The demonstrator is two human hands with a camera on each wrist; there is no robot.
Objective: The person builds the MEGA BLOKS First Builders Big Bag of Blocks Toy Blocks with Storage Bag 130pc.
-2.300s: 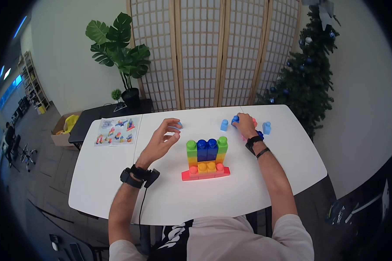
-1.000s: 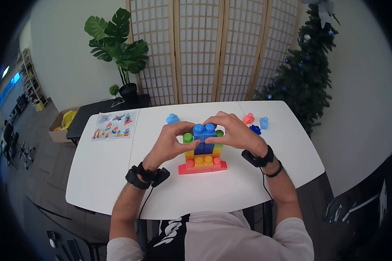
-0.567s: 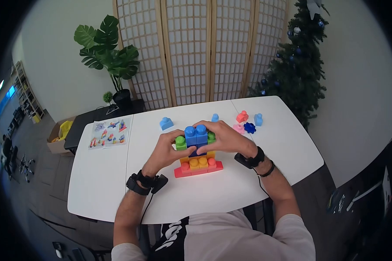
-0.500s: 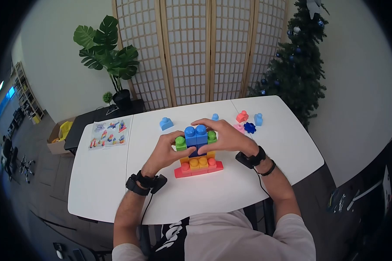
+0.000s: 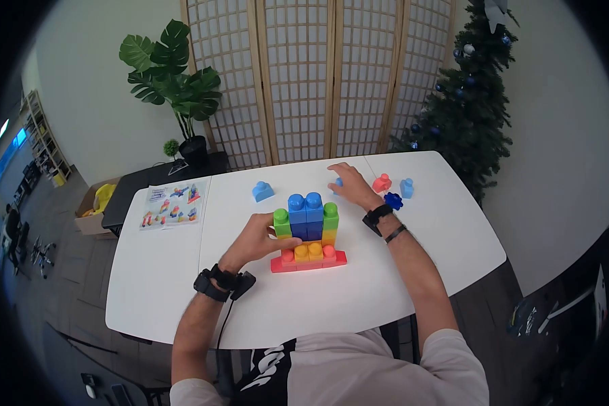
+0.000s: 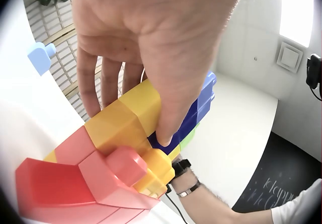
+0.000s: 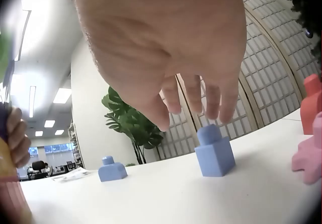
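Observation:
My left hand [image 5: 252, 238] grips the left side of a toy block structure [image 5: 308, 233], its thumb lying across the front. The structure stands on a red base [image 6: 55, 189], with yellow, dark blue and green blocks above and light blue ones [image 5: 305, 208] on top. My right hand [image 5: 354, 187] is spread behind it to the right. In the right wrist view, its fingers hang relaxed just above a single light blue block [image 7: 215, 156], holding nothing. Another light blue block [image 5: 262, 191] lies behind the structure to the left.
Right of my right hand are a red block [image 5: 381, 183], a light blue block [image 5: 407, 188], a dark blue gear-shaped piece [image 5: 393, 201] and a pink piece [image 7: 308, 156]. A printed picture sheet [image 5: 173, 205] lies at the table's [image 5: 155, 284] back left.
Both hands held the top of the structure, the light blue blocks now seated there. My right hand has let go and moved back and right; my left has slid lower on the side.

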